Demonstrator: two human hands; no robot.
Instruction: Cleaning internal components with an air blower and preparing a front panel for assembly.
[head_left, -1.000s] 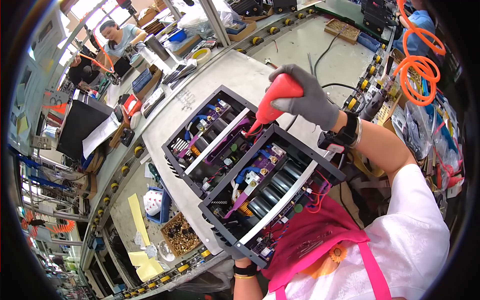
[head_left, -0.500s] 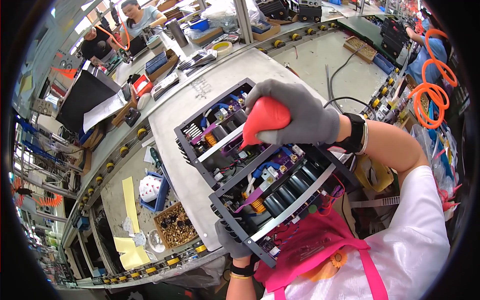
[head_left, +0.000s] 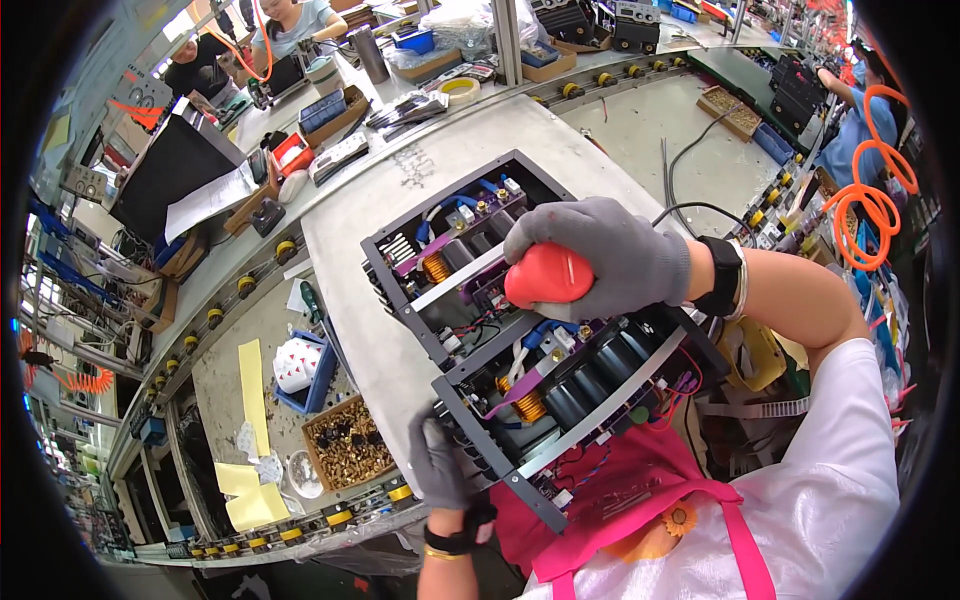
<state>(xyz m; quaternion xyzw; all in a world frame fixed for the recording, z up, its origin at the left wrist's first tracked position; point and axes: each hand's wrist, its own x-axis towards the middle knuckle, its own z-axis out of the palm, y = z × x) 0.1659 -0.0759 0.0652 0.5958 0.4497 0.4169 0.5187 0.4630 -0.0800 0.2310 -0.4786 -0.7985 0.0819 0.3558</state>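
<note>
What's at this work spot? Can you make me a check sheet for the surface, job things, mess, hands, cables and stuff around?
Surface: pale board under the boxes
Job things: near box and far box, both open, parts showing; red bottle, tip hidden
Mess: brass-coloured pieces, blue tray, yellow paper
Hands: right hand grips the red bottle; left hand beside the near box, contact unclear
Cables: black cable, orange coiled hose at right
Surroundings: rollers, person in a pale blue top

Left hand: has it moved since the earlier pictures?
Yes: the left hand has shifted leftward, closer to the fixed small-parts tray.
</note>
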